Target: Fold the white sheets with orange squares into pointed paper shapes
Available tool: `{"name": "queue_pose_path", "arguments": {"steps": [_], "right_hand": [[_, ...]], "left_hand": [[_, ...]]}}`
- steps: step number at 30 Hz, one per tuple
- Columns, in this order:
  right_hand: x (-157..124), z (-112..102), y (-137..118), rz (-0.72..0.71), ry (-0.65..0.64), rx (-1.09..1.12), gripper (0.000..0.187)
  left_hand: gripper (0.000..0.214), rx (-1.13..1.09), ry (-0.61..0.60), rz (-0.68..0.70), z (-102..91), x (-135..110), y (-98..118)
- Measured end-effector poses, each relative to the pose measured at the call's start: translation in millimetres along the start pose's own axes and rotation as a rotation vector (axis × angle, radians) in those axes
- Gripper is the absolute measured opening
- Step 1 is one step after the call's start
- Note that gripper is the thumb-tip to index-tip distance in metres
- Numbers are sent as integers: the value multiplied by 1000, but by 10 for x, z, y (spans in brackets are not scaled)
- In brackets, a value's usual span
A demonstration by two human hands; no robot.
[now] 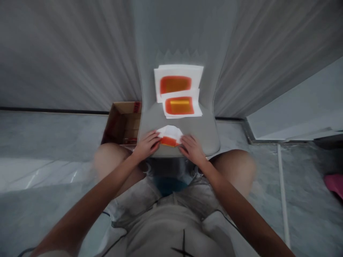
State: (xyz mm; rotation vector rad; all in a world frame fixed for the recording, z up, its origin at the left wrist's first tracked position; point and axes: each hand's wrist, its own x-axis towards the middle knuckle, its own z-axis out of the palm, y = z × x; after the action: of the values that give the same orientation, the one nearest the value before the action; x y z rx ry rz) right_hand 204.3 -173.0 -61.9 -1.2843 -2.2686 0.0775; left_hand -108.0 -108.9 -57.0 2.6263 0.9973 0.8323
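Grasping one end each, our left hand (146,145) and our right hand (192,148) hold the folded paper (170,135) between them, fingers closed over its two side corners. It sits at the near edge of the grey chair (207,141), just above our knees, with its white part away from us and an orange-red part toward our body. Its far side narrows into slanted edges, so we judge that some folding is already done. The piece does not look finished to us: both hands are on it, and it has not been laid aside. The picture is soft around our fingertips, so we cannot say for certain whether the near edge is creased down or only bent.

Farther back on the same chair, well apart from our hands, lie the front sheet (182,105) and, partly beneath it, the rear sheets (177,84). Each group is white with an orange patch, and neither is being touched. Whether those are completed pieces or ones left to handle, we cannot tell. An open cardboard box (126,107) stands on the floor beside the chair, to our left.
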Motion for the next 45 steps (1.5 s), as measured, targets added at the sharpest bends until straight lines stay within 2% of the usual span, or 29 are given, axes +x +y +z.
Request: {"name": "queue_pose_path", "arguments": {"steps": [3,7,11,15,19,26,32,35,38,40,45], "right_hand": [[0,-17,23,2,5,-3,35],[-50,-91,89,-56,-10,17,35],[-144,-119,193,-149,-20,61,45],[-238,-86,235,-212,-32,62,54],[-312,-81,151,-185,-85,-1,48],[-371,-74,-15,-93,-79,-84,38],[-424,-89,40,-143,-57,-144,32],[-450,-108,61,-140,-96,-102,35],[-470,-116,56,-143,-62,-80,30],[-480,-117,41,-137,-46,-60,29],[-468,-134,-18,-95,-74,13,32]], "left_hand": [[38,3,-61,3,-14,-81,18],[47,62,-112,33,-49,-215,154],[51,110,-126,66,-63,-290,275],[49,101,-118,80,-62,-293,298],[46,60,-149,82,-66,-274,285],[63,59,-212,141,-72,-297,258],[43,116,-152,118,-31,-333,242],[40,112,-158,102,-21,-315,212],[37,120,-175,150,-12,-284,194],[34,95,-176,168,3,-263,198],[35,-54,-128,101,45,-226,220]]}}
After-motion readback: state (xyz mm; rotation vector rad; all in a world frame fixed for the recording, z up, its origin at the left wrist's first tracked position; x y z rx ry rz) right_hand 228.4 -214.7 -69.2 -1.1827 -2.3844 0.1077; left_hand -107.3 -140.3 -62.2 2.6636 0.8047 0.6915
